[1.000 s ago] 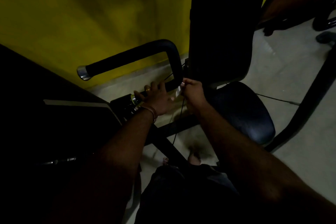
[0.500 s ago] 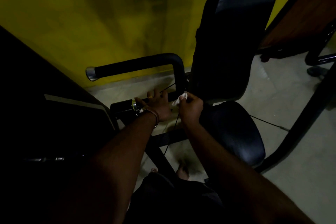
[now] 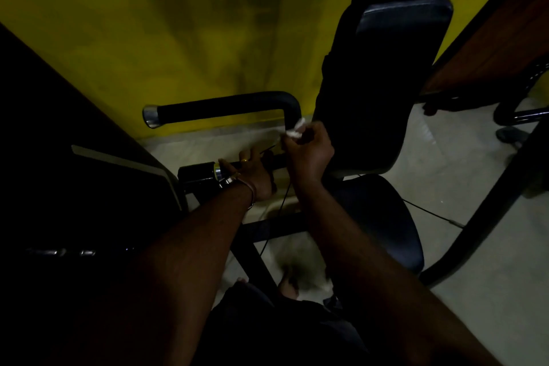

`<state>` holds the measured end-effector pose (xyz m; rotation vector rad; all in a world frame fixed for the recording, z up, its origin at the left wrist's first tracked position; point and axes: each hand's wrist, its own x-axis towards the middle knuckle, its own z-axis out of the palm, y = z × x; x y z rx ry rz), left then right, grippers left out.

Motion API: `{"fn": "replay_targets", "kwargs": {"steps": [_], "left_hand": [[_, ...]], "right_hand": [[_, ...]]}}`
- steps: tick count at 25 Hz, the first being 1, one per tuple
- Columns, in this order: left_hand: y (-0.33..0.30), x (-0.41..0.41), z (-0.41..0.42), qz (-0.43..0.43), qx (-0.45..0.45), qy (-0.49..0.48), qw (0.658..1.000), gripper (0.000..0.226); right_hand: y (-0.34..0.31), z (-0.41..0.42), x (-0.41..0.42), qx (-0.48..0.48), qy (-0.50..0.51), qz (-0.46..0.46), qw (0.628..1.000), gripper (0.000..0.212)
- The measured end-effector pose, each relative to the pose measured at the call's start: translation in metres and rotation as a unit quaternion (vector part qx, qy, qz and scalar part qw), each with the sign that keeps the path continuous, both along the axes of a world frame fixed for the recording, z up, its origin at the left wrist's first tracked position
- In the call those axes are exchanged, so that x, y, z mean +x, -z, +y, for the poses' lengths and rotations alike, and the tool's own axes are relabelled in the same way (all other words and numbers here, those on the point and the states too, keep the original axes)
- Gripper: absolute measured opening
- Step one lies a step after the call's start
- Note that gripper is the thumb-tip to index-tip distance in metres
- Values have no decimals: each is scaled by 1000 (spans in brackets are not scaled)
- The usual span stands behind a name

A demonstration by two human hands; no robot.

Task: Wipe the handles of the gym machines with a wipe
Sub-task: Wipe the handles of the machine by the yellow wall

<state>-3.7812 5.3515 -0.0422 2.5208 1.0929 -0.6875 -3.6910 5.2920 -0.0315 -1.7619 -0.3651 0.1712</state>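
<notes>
A black padded handle (image 3: 225, 105) with a silver end cap bends down at its right end into a lower bar. My right hand (image 3: 310, 150) pinches a small white wipe (image 3: 296, 129) against the vertical part of that bend. My left hand (image 3: 257, 171), with a bangle on the wrist and a ring, grips the lower bar beside a silver collar (image 3: 218, 172). The scene is dim.
The machine's dark backrest (image 3: 383, 74) and round seat (image 3: 380, 217) stand just right of my hands. A yellow wall (image 3: 148, 24) is behind, a dark machine body (image 3: 59, 187) at left, a curved black frame tube (image 3: 487, 214) at right. My feet show on the pale floor.
My right hand has slid the wipe up the vertical part of the handle from the lower bar. My left hand stays on the lower bar. The camera has tilted so the handle sits lower in view.
</notes>
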Motion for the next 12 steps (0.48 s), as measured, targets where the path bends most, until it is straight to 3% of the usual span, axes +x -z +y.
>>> {"fn": "replay_targets", "kwargs": {"steps": [7, 12], "left_hand": [[1, 0, 1, -31, -9, -14, 999, 77], [5, 0, 2, -37, -10, -10, 999, 77]], "right_hand": [[22, -23, -11, -8, -7, -16, 1000, 25], [41, -3, 5, 31, -6, 66, 997, 25]]}}
